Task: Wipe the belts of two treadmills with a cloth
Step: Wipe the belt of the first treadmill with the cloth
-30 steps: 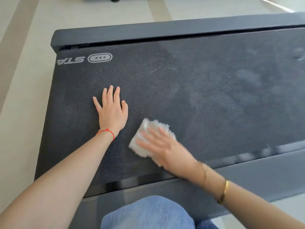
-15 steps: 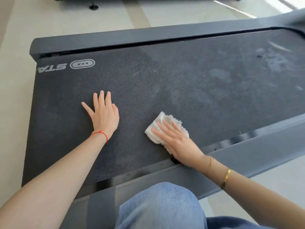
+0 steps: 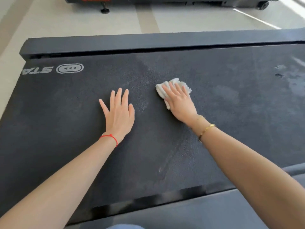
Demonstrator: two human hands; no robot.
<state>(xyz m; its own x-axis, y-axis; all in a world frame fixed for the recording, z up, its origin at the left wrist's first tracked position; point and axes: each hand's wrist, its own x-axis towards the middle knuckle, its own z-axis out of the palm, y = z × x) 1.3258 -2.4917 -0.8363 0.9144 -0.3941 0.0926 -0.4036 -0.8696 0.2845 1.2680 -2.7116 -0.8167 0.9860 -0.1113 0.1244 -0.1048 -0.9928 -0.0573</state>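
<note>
The right hand [image 3: 179, 103] is pressing the white cloth [image 3: 171, 87] flat, fingers straight, mid-way across the dark treadmill belt [image 3: 66, 129]. The left hand [image 3: 119, 113] is resting open beside it, holding nothing.

white cloth [image 3: 173, 87], dark grey belt [image 3: 214, 129], red wrist string [image 3: 109, 137]

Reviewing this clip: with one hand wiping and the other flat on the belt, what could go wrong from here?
The dusty patches at far right may get missed, since the cloth under the right hand sits mid-belt. The left hand, pressed flat on the belt, could leave fresh marks or shift the belt if leaned on.
</note>
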